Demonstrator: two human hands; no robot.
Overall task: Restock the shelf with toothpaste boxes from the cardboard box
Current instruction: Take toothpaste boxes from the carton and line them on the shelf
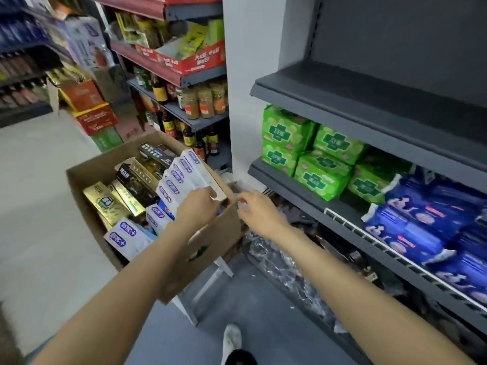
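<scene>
Head view: open cardboard box [87, 175] in the aisle, raised on a white stand [208, 280], packed with toothpaste boxes. White-and-purple toothpaste boxes [184, 172] standing fanned along the box's right side, more of them lying at the near corner [126, 238]; gold boxes [105, 204] and black boxes [137, 180] to the left. Left hand [197, 206] down inside the box at the near end of the white row, fingers curled round the end of one white box. Right hand [257, 209] just beyond the box's right rim, fingers loosely bent, gripping nothing visible. To the right, dark grey shelf [342, 101], top tier bare; tier below holding green packs [311, 154] and blue packs [421, 219] behind a white wire rail [369, 235]. Crinkled clear plastic [276, 262] on the lowest tier. Bottles and jars [203, 101] on shelving behind the box. Shoe [232, 338] on the grey floor.
</scene>
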